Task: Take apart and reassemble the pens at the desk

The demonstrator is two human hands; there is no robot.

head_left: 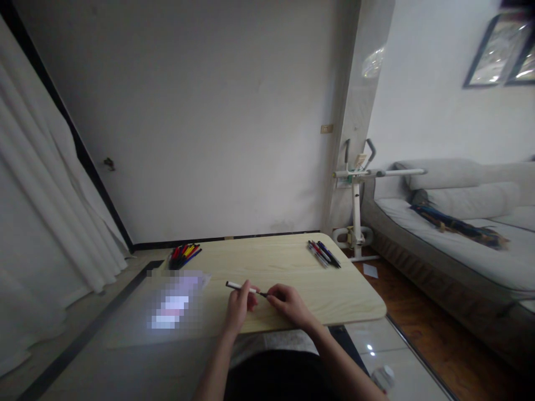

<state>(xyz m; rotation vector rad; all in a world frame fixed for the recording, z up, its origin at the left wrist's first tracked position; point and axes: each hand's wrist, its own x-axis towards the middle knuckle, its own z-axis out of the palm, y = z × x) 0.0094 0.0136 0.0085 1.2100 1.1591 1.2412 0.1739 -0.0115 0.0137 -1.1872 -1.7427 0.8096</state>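
Observation:
My left hand (238,307) is closed around a white pen (234,285) with dark ends, held roughly level above the wooden table (267,262). At the pen's dark right end, the fingers of my right hand (290,303) are pinched together. Whether they hold a separate cap there is too small to tell. A bunch of coloured pens (184,255), red, yellow, blue and black, lies at the table's far left. Toward the far right lies another group of pens (324,254), grey, red, dark blue and black.
A blurred-out bright patch (173,301) covers the table's left side. Beyond the right edge stand a white exercise machine (356,206) and a grey sofa (451,223). White curtains (50,184) hang at left. A clear round object (383,379) is low at right.

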